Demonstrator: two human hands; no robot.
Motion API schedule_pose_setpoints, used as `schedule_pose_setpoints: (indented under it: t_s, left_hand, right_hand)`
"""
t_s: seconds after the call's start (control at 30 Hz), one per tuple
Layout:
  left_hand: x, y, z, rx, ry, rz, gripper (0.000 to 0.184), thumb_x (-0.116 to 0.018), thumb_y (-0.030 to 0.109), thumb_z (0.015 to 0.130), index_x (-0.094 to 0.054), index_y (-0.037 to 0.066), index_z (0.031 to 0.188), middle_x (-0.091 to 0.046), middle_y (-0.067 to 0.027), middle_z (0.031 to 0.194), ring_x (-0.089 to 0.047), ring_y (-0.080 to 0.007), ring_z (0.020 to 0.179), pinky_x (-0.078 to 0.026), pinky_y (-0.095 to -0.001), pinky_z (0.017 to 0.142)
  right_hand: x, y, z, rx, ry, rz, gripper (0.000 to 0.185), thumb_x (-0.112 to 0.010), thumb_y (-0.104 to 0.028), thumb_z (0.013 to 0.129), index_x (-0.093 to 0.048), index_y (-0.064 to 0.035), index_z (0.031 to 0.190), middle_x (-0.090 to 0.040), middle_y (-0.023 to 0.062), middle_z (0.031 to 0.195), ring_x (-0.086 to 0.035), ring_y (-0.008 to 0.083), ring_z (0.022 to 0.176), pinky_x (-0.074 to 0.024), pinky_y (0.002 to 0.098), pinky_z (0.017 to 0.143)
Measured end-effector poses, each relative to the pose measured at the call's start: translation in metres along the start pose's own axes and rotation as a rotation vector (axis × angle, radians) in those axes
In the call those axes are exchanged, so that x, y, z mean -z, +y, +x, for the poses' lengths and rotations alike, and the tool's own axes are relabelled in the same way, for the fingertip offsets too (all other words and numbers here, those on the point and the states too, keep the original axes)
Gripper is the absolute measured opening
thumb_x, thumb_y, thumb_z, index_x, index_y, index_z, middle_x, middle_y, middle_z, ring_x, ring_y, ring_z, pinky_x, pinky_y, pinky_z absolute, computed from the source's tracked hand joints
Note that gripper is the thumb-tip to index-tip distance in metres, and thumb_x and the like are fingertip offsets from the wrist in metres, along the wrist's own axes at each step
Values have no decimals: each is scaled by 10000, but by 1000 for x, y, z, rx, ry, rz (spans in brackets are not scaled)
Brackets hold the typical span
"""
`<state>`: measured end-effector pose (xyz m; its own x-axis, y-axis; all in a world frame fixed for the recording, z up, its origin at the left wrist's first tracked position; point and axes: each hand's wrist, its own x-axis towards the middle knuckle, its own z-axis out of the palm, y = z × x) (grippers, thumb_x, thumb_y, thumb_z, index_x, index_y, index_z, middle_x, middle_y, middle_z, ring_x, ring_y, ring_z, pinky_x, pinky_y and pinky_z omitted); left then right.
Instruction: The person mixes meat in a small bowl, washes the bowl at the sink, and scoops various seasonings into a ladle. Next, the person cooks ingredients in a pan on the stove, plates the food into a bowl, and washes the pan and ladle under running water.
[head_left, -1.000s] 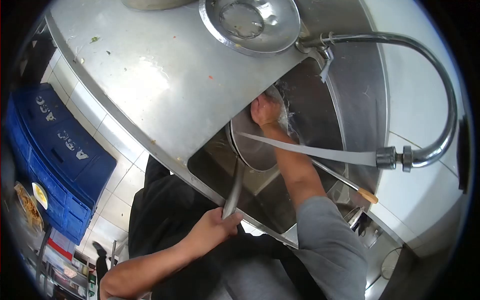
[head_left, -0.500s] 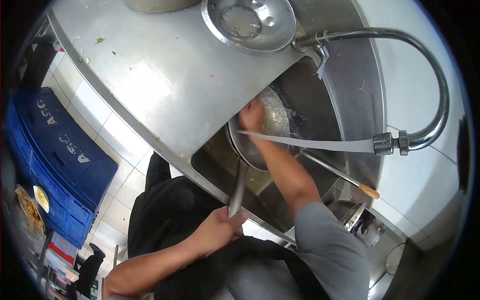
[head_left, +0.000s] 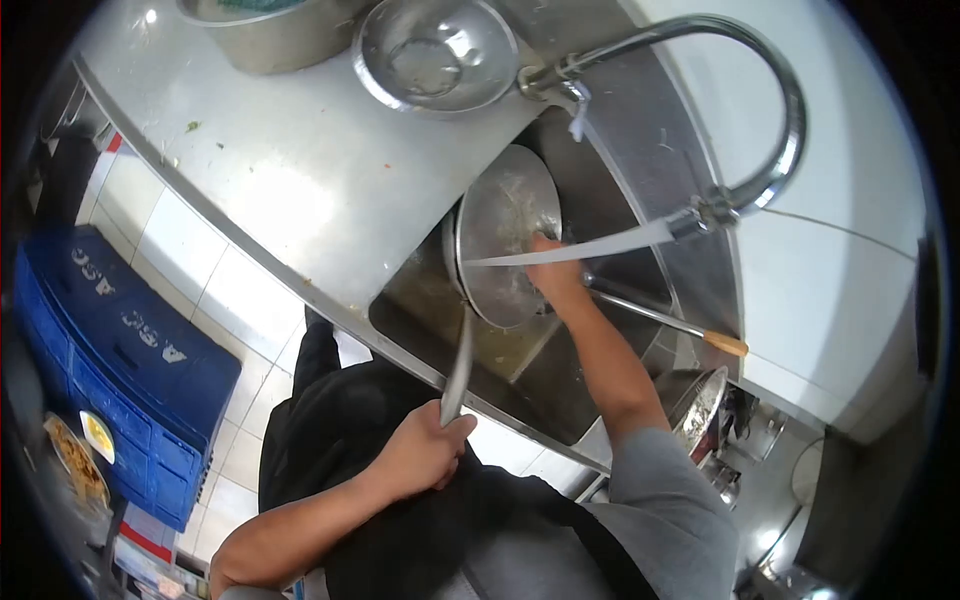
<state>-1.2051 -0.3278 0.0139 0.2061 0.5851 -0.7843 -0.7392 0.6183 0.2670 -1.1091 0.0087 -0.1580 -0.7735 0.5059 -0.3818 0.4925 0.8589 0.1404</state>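
My left hand (head_left: 428,447) is wrapped round the long metal handle (head_left: 458,368) of a frying pan (head_left: 490,215). The pan is tilted inside the metal sink (head_left: 410,307), and its inner face is wet. Against the right side of that face, my right hand (head_left: 552,266) has its fingers bent; whatever they hold is hidden. From the curved faucet (head_left: 785,120), a stream of water (head_left: 610,243) crosses in front of the right hand and hits the pan. Cloudy water lies in the bottom of the sink.
On the steel counter stand a metal bowl (head_left: 430,60) and a deep pot (head_left: 270,40). A wooden-handled tool (head_left: 722,342) rests across the sink's right side. Another pan (head_left: 700,405) is at the lower right. Blue crates (head_left: 120,340) sit on the tiled floor at left.
My right hand has moved down and to the right across the pan's inner face. The left hand keeps its grip on the handle. The camera view has shifted slightly.
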Motion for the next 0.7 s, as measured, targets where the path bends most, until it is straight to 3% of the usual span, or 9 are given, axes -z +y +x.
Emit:
schedule_pose_setpoints:
  t_s: [0.07,0.13,0.27,0.33,0.4,0.47,0.53,0.57,0.7]
  left_hand:
    - [1,-1,-5,-27,37,59,317,-552,277,973,-432,5,863,-485,-50,631,-446,-125,409,-376,-305,358]
    - [4,4,-13,4,62,112,308,-559,269,961,-429,8,863,-489,-53,638,-462,-123,423,-388,-302,372]
    - [15,0,-21,-8,23,141,271,-558,254,970,-427,28,897,-468,-39,645,-449,-117,440,-366,-291,369]
    - [18,3,-27,24,-6,102,260,-559,249,977,-413,52,889,-440,-23,643,-408,-102,443,-331,-276,366]
    - [30,9,-32,50,-23,77,255,-560,245,984,-399,77,881,-411,-7,642,-368,-87,447,-297,-261,363]
    - [43,12,-35,155,-270,-154,261,-561,244,994,-366,141,856,-333,31,642,-287,-52,466,-212,-222,384]
    - [47,16,-34,173,-270,-157,293,-566,259,996,-358,151,821,-310,39,628,-263,-41,460,-184,-213,374]
    - [54,18,-32,206,-314,-185,296,-566,260,997,-363,149,812,-312,40,623,-259,-41,453,-186,-212,370]
    - [60,24,-35,228,-358,-180,296,-564,245,996,-376,139,793,-311,42,610,-246,-41,440,-183,-207,363]
  right_hand:
    - [19,2,-36,-102,10,67,174,-601,-211,809,-604,-56,888,-684,193,803,-686,361,807,-522,512,765]
    - [28,0,-64,-376,-134,156,177,-614,-200,814,-623,-66,929,-691,184,885,-667,383,896,-510,512,814]
    - [14,-19,-82,-418,78,276,240,-612,-204,827,-633,-77,1030,-690,178,904,-658,402,903,-503,503,837]
    - [26,-66,-73,-281,220,538,261,-600,-213,843,-615,-64,1058,-681,201,964,-652,398,928,-492,504,841]
    - [33,-73,-47,-257,215,560,248,-599,-204,833,-606,-52,1029,-679,201,933,-645,405,911,-485,510,819]
    - [38,-69,-13,-233,210,584,235,-598,-194,823,-598,-40,1001,-677,201,903,-639,412,894,-479,516,797]
    - [40,-58,13,-301,456,420,228,-586,-186,833,-560,-33,1000,-642,232,904,-616,438,911,-477,523,791]
    - [39,-70,18,-304,466,426,228,-586,-186,833,-560,-33,1000,-642,232,904,-616,438,911,-477,523,791]
    - [9,-139,32,101,592,682,173,-545,-129,847,-525,-45,997,-598,236,860,-552,455,882,-417,542,847]
